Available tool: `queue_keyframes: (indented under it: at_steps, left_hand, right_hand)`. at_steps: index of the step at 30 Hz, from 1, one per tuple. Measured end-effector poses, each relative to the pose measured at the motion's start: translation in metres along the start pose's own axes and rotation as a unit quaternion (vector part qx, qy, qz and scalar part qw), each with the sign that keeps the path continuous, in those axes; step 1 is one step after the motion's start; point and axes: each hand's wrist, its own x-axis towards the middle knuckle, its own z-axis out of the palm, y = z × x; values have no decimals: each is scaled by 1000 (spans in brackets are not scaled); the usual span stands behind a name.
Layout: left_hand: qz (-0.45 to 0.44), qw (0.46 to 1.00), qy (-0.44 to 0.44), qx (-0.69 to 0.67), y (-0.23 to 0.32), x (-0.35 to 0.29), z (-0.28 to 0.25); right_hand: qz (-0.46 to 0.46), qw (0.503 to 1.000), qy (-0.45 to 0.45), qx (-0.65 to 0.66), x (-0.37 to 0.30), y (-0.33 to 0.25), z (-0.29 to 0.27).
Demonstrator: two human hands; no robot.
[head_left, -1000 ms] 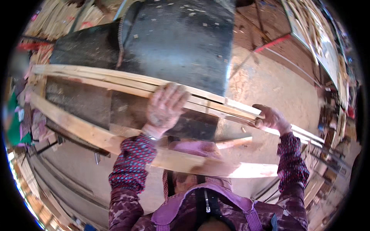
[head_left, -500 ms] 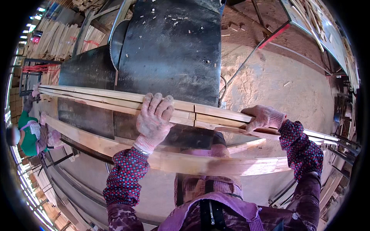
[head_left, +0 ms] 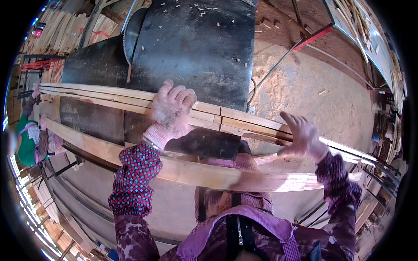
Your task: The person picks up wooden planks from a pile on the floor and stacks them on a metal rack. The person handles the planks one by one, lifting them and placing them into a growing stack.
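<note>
The left hand [head_left: 173, 108] curls over the wooden strips [head_left: 252, 120], which run across the black saw bench [head_left: 196, 56] close to its near edge; the right hand [head_left: 303, 137] — thumb and fingers spread — straddles them past its right edge; contact unclear.

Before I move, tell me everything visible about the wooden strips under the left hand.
The wooden strips look like pale, bare timber: long, narrow pieces side by side, with dark gaps and a crosswise seam. In view they slant down rightward across the dark worktop. The gloved left hand rests on them; a co-worker's hand is at their left end. The blurred right hand stands open around them; contact is unclear.
</note>
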Motion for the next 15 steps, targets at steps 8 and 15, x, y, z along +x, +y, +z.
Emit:
queue_keyframes:
  at_steps: [8, 15]
  left_hand:
    - [16, 999, -34, -10, -14, 6, 6]
    - [20, 1000, -12, 10, -54, -10, 6]
  right_hand:
    - [92, 991, 92, -29, -12, -5, 36]
    - [60, 993, 103, -5, 28, -26, 21]
